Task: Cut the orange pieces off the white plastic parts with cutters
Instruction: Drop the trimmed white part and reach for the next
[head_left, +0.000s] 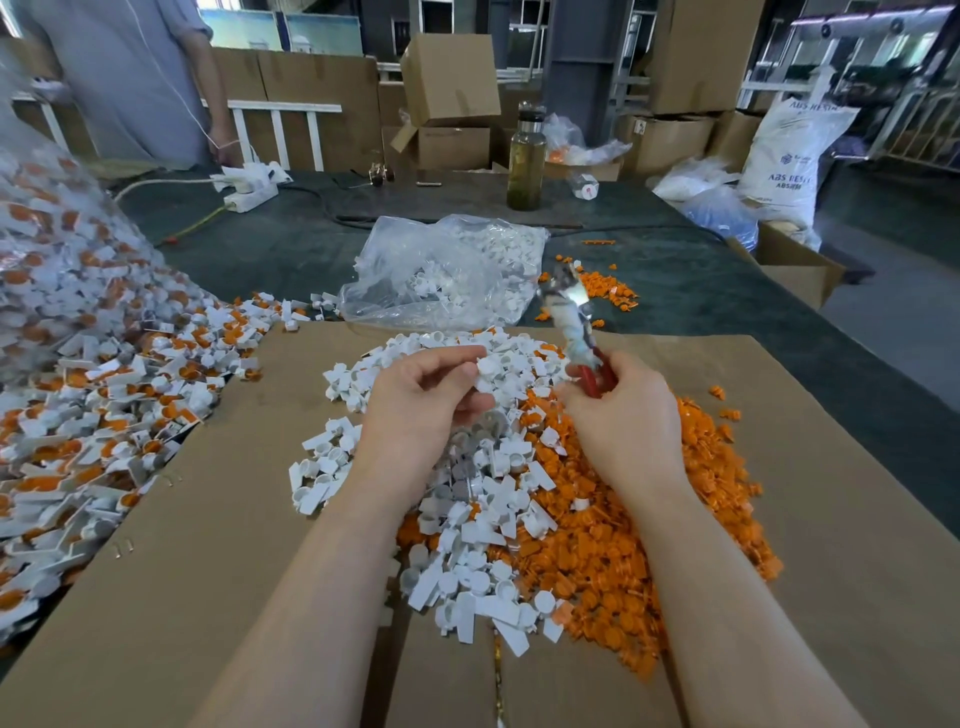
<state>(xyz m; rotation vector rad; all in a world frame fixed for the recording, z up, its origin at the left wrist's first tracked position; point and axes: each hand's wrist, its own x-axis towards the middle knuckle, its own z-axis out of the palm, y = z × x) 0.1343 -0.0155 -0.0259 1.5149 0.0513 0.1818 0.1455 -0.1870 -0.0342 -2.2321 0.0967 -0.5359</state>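
Both hands sit mid-frame over the sorted piles, as I see it from the head camera. Left hand (415, 400) has its fingers curled, pinching a white plastic part (488, 365) between thumb and fingertips just above the white heap (457, 499). Right hand (623, 410) is wrapped around the red handles of the cutters (571, 312), whose blurred metal head points up and away toward the upper middle of the frame, apart from the pinched part; I cannot tell how the blades stand.

Below the hands, cut white parts lie in the centre of a flattened cardboard sheet (208, 519), with the orange pieces (649, 545) heaped against them on the right. Along the left edge spreads a mound of uncut parts (93, 395), white with orange still attached, spilling from a clear bag. Above centre, a plastic bag (441, 270) holds more white parts on the dark table (260, 244). Further back stands a bottle (527, 156), and a person's sleeve and torso fill the upper left.
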